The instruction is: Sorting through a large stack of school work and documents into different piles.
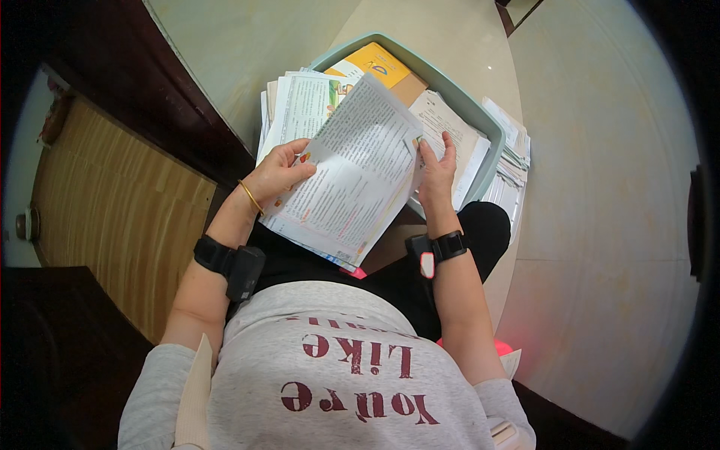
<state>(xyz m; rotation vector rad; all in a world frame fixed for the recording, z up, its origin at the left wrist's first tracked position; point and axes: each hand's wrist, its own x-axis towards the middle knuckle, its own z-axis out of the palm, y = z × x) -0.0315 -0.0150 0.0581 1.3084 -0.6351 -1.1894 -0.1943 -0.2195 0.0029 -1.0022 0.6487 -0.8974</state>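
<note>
A printed booklet or sheaf of paper (349, 174) is held over my lap, tilted, with dense text and small coloured pictures. My left hand (284, 169) grips its left edge, thumb on top. At the right edge, my right hand (437, 169) pinches it between thumb and fingers, with the index finger raised. Beyond the paper stands a pale green plastic bin (469, 104), filled with papers and books. Inside it lie a yellow-covered book (378, 63) and a stack of printed sheets (450, 126). Another paper stack (301, 109) sits at the left, partly hidden by the held paper.
Right of the bin, a pile of papers (512, 143) rests on the tiled floor (590, 197). A dark wooden door frame (185, 95) runs along the left, beside wood-look flooring (112, 214). My bent knee (488, 225) is close to the bin's near right corner.
</note>
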